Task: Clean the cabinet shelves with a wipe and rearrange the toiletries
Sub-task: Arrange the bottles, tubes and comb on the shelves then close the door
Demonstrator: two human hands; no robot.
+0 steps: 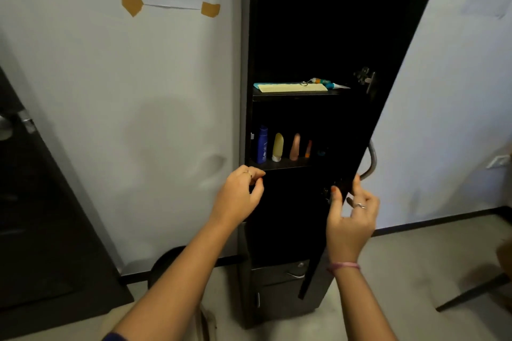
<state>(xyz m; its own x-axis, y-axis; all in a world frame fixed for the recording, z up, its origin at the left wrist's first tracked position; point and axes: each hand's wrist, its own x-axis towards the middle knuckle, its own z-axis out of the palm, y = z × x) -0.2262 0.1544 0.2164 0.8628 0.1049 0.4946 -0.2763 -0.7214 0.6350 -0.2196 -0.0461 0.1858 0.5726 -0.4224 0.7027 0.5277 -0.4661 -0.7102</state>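
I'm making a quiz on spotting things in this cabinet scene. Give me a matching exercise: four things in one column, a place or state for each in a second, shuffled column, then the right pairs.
Things
1. blue bottle
2. comb
3. right hand
4. yellow tube

Places or states
A. lying flat on the shelf above the bottles
B. fingers on the edge of the open cabinet door
C. standing at the left end of the row
D. standing on its white cap, second in the row

Pairs: 1-C, 2-A, 3-B, 4-D
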